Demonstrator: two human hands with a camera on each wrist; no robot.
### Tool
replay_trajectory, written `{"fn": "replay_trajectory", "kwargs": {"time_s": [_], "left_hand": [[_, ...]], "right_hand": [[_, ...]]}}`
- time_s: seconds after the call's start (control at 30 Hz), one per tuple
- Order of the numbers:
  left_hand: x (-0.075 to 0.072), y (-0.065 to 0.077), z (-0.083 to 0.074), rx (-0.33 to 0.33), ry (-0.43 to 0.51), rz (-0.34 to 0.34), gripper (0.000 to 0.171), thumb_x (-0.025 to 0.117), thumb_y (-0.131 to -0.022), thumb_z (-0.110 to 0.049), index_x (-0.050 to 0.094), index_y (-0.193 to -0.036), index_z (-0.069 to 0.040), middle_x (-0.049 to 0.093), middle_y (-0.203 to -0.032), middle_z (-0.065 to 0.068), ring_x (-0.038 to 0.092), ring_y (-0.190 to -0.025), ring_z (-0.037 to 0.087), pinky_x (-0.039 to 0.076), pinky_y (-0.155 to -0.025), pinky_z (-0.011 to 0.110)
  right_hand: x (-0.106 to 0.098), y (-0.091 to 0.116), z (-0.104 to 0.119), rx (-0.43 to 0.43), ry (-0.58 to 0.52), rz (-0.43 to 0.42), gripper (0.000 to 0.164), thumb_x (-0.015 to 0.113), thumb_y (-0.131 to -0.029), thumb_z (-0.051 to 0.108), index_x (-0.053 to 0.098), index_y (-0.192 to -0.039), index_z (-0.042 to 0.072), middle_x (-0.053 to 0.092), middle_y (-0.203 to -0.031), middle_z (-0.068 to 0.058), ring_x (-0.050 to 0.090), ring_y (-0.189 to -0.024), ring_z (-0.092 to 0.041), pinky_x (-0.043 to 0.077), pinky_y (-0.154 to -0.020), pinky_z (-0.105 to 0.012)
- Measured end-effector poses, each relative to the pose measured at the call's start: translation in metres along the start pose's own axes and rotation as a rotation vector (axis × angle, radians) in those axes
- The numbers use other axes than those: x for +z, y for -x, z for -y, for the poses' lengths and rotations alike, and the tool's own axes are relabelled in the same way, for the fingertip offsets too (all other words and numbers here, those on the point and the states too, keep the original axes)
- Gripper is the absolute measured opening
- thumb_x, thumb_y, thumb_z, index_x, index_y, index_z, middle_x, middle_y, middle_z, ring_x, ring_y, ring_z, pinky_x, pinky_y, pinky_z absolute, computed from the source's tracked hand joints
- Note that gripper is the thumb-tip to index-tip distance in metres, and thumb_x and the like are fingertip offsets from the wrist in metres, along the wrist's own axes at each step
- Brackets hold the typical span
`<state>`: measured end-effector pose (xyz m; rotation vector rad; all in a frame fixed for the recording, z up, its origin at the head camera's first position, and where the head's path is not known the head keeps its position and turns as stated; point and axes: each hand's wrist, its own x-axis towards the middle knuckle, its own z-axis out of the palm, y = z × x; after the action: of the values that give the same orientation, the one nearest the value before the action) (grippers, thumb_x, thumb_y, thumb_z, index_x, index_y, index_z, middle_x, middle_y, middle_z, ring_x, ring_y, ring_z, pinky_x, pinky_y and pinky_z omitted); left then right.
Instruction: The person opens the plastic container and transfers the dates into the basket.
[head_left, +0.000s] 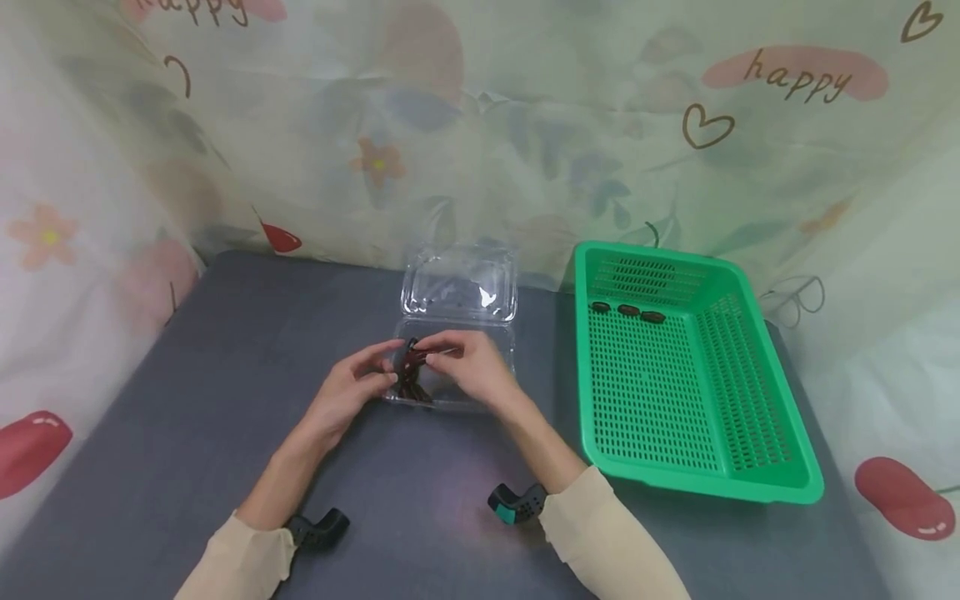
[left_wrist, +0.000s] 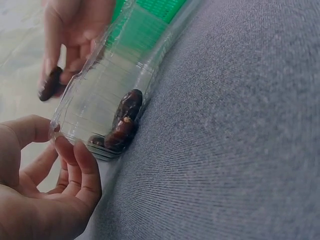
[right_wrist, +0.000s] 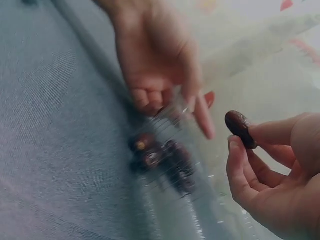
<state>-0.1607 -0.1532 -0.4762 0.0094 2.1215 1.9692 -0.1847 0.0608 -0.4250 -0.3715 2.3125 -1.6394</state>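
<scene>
A clear plastic clamshell container stands on the table with its lid swung up at the back. Several dark brown, glossy dates lie at its left end. At that end my left hand pinches the rim, with fingertips on both sides of the thin wall, as the left wrist view shows. My right hand is over the container and pinches a single date between thumb and fingers. That date sits above the rim, apart from the others.
To the right stands a green plastic basket with slotted walls, with 3 dates near its back left corner. A grey cloth covers the table. Behind it hangs a patterned curtain.
</scene>
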Motion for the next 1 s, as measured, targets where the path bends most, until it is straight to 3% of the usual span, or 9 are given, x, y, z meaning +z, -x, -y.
{"fn": "replay_trajectory", "kwargs": {"time_s": [0.13,0.33,0.5,0.83,1.0], "left_hand": [[0.001,0.0,-0.002,-0.001,-0.009,0.001,0.048,0.064,-0.093,-0.004,0.056,-0.14,-0.012,0.054,-0.103,0.01,0.057,-0.085,0.019,0.051,-0.074,0.029],[0.001,-0.002,-0.005,0.014,-0.018,-0.005,0.047,0.064,-0.093,-0.004,0.057,-0.139,-0.012,0.054,-0.103,0.011,0.056,-0.085,0.02,0.05,-0.074,0.028],[0.0,-0.003,-0.005,0.022,-0.021,0.003,0.047,0.063,-0.094,-0.004,0.056,-0.14,-0.012,0.054,-0.103,0.01,0.057,-0.083,0.018,0.051,-0.073,0.029],[-0.002,0.002,0.0,0.017,-0.052,0.023,0.049,0.064,-0.094,-0.006,0.055,-0.142,-0.014,0.053,-0.105,0.012,0.058,-0.082,0.016,0.051,-0.075,0.032],[-0.002,0.003,-0.001,0.018,-0.054,0.03,0.049,0.064,-0.095,-0.007,0.054,-0.142,-0.015,0.053,-0.106,0.012,0.057,-0.083,0.017,0.051,-0.075,0.032]], "right_hand": [[-0.011,0.009,0.013,-0.011,-0.017,0.012,0.02,0.068,-0.094,0.007,0.074,-0.112,0.007,0.072,-0.107,-0.007,0.071,-0.094,-0.02,0.056,-0.081,-0.034],[-0.03,0.021,0.037,-0.061,-0.014,0.024,0.022,0.07,-0.093,0.01,0.074,-0.114,0.009,0.071,-0.111,-0.006,0.071,-0.095,-0.023,0.055,-0.084,-0.039],[-0.047,0.03,0.05,-0.061,0.019,0.035,0.022,0.07,-0.093,0.013,0.074,-0.115,0.012,0.072,-0.11,-0.002,0.07,-0.093,-0.015,0.054,-0.084,-0.039],[-0.085,0.039,0.053,0.024,-0.005,0.007,0.023,0.069,-0.093,0.012,0.074,-0.116,0.012,0.072,-0.109,-0.004,0.069,-0.095,-0.02,0.053,-0.087,-0.04],[-0.107,0.039,0.049,0.028,-0.024,0.007,0.023,0.068,-0.094,0.011,0.072,-0.117,0.01,0.072,-0.108,-0.007,0.067,-0.096,-0.022,0.053,-0.086,-0.037]]}}
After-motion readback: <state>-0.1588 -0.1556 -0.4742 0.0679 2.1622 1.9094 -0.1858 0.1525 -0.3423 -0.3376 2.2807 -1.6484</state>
